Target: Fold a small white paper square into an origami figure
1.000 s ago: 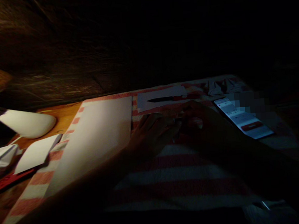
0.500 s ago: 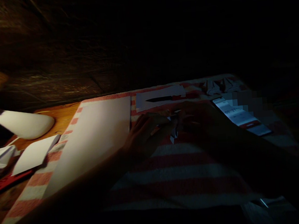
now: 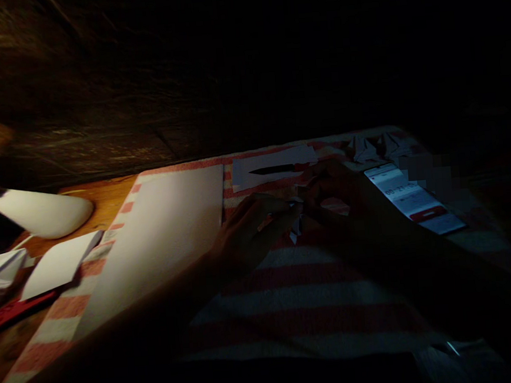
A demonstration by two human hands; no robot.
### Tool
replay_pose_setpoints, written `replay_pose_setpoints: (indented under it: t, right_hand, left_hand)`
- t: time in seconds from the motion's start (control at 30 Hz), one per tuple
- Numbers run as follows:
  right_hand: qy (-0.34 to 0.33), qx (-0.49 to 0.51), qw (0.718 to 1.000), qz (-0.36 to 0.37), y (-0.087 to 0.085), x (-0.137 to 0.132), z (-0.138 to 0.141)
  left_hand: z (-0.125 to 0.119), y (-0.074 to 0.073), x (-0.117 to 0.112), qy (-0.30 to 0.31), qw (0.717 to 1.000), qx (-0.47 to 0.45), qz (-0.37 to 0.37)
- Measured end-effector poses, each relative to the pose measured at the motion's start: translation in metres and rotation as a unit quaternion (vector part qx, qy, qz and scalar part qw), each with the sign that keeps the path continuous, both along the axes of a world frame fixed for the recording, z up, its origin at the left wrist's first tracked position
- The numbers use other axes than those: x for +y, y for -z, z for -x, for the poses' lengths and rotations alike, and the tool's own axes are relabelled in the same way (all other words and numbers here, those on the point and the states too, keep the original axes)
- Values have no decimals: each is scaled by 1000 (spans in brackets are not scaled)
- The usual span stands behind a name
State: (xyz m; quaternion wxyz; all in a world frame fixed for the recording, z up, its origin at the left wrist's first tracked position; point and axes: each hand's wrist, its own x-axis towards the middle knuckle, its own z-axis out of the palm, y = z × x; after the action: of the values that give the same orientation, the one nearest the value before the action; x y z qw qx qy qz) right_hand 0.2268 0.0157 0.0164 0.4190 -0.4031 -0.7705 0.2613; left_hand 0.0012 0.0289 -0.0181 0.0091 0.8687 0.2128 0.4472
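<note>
In the dim middle of the head view, my left hand [image 3: 249, 221] pinches a small piece of folded white paper [image 3: 295, 229], one pointed end of which hangs below the fingers. My right hand [image 3: 326, 195] meets it from the other side, thumb and fingers closed on the paper's upper part. Shadow hides much of the fingers and of the paper's shape. Just beyond the hands, a knife [image 3: 275, 169] with a dark blade and red handle rests on a white paper sheet [image 3: 242, 178]. Both hands are above a red-and-white striped cloth [image 3: 290, 298].
A large white sheet [image 3: 173, 215] covers the cloth's left part. A lit phone [image 3: 413, 200] lies at right, with folded paper pieces [image 3: 378, 146] behind it. At left are a white lamp [image 3: 45, 214], a paper pad [image 3: 62, 266], a red object [image 3: 21, 309] and crumpled paper [image 3: 3, 270].
My right hand has shifted slightly, its thumb and fingers now forming a loop beside the paper. My left hand stays nearly in place. The phone screen appears sharper.
</note>
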Motion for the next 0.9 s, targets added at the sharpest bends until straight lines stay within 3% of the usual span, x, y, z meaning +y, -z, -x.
replay_pose_setpoints:
  t: [0.17, 0.3, 0.73, 0.9]
  right_hand:
    - [-7, -36, 999, -31, -3, -2, 0]
    - [-6, -28, 999, -32, -2, -2, -2]
    - [-20, -44, 999, 0, -3, -5, 2]
    - [-7, -45, 999, -19, -2, -6, 3]
  left_hand:
    - [-3, 3, 0, -22, 998, -34, 44]
    - [-3, 3, 1, -36, 998, -44, 17]
    - [0, 1, -1, 4, 1000, 12, 17]
    - [-3, 4, -2, -13, 995, -13, 96]
